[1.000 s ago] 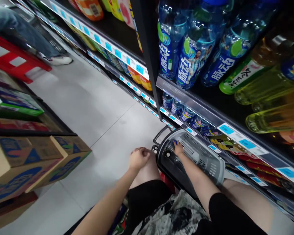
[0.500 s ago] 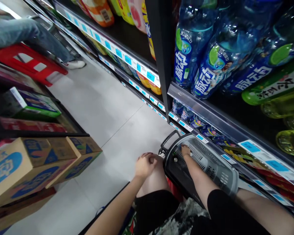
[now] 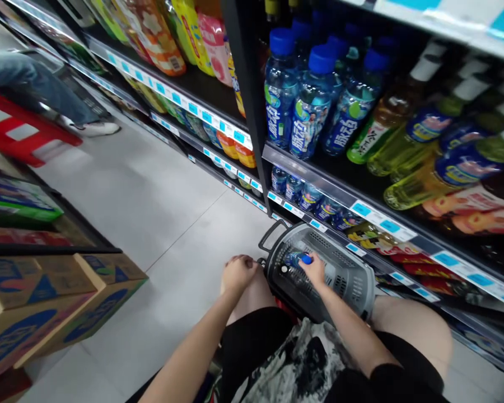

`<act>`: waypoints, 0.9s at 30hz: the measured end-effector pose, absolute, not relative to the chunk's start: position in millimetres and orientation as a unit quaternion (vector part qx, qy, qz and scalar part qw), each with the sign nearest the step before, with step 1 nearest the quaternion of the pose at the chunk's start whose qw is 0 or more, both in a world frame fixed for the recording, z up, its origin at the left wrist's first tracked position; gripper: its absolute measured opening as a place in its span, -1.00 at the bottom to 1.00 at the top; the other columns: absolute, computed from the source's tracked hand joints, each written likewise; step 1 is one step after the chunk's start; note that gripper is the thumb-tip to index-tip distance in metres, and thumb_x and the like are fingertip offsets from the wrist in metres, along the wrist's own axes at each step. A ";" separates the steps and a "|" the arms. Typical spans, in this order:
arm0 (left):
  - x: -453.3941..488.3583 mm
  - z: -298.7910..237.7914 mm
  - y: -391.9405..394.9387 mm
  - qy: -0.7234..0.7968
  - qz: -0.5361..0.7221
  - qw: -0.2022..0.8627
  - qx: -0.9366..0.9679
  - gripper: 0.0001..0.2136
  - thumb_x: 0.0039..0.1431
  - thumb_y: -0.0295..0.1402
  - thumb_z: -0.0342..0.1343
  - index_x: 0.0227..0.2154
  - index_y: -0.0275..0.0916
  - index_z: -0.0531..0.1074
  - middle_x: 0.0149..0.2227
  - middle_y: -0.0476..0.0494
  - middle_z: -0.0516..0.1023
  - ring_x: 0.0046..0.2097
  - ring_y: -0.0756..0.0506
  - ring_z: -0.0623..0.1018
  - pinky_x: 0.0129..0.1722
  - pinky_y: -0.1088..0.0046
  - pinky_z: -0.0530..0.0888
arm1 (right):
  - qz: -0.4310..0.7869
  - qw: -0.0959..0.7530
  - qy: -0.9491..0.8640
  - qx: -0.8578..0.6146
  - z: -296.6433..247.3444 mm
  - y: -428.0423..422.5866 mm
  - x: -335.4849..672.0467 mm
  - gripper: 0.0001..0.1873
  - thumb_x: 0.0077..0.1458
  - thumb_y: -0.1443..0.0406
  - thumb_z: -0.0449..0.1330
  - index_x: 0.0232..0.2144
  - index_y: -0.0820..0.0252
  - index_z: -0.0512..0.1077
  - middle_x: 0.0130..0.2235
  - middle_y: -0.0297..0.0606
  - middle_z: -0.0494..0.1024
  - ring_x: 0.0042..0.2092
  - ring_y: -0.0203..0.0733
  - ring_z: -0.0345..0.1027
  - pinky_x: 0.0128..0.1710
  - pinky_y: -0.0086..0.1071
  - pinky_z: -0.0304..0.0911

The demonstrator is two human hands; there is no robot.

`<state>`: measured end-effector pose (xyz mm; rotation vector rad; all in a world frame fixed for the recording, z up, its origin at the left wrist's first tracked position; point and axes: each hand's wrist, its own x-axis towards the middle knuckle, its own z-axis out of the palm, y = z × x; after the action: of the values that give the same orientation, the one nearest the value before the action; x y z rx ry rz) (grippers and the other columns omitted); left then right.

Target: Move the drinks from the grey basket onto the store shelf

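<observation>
A grey shopping basket (image 3: 353, 274) with a black handle stands on the floor between my knees, against the bottom shelf. My right hand (image 3: 316, 270) reaches down into it and is closed on a small blue-capped drink bottle (image 3: 296, 259) lying inside. On my left knee, just beside the basket's rim, my left hand (image 3: 237, 273) rests with its fingers curled into a loose fist, nothing visible in it.
Dark shelves (image 3: 319, 173) on the right carry blue-capped bottles (image 3: 308, 106), yellow-green tea bottles (image 3: 407, 145) and blue price tags. Cardboard boxes (image 3: 63, 296) lie at the left. Farther down the grey tiled aisle are a red stool (image 3: 21, 129) and another person's leg (image 3: 46, 89).
My right hand has come back toward me inside the basket and now grips a blue-capped bottle. The camera has tilted up, showing more of the shelves. My left hand stays on the knee.
</observation>
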<state>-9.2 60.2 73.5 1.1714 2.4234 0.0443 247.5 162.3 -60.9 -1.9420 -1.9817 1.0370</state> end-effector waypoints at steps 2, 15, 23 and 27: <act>-6.8 74.6 59.0 0.876 0.011 0.222 0.427 -0.72 0.15 -0.22 0.07 -0.19 -0.13 0.63 -0.04 -0.06 0.63 0.09 -0.25 0.52 0.11 0.15 0.39 | 0.403 0.210 -0.624 -0.636 -23.3 162.8 275.2 -0.64 -0.07 0.07 0.36 -0.44 0.21 0.39 -0.45 -0.40 0.48 -0.37 -0.26 0.33 -0.31 -0.42 0.13; 13.7 84.0 50.3 0.873 -0.019 0.198 0.445 -0.62 0.17 -0.14 0.04 -0.08 -0.13 0.63 -0.02 -0.13 0.63 0.10 -0.29 0.53 0.08 0.16 0.42 | 0.638 0.491 -0.217 -0.552 118.9 127.4 390.3 -0.44 -0.42 0.18 0.45 -0.48 0.20 0.17 -0.59 -0.59 0.21 -0.66 -0.57 -0.03 -0.66 -0.65 -0.02; 9.2 88.1 47.9 0.872 0.003 0.209 0.443 -0.67 0.17 -0.16 0.06 -0.10 -0.10 0.62 -0.04 -0.05 0.64 0.09 -0.23 0.54 0.09 0.23 0.41 | 0.720 0.479 -0.103 -0.492 136.8 104.5 403.3 -0.47 -0.38 0.14 0.42 -0.43 0.12 0.18 -0.78 -0.68 0.00 -0.72 -0.49 -0.15 -0.55 -0.55 0.28; 10.1 87.6 46.8 0.871 0.003 0.202 0.448 -0.67 0.17 -0.16 0.07 -0.11 -0.10 0.62 -0.04 -0.05 0.64 0.09 -0.23 0.53 0.08 0.24 0.40 | 0.724 0.471 -0.102 -0.493 135.6 99.0 405.9 -0.55 -0.32 0.08 0.39 -0.49 0.12 0.23 -0.81 -0.64 -0.04 -0.70 -0.45 -0.12 -0.35 -0.43 0.46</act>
<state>10.1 46.8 87.6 1.2521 2.4316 0.0092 405.9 99.0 135.6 -1.2075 -0.2495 1.7740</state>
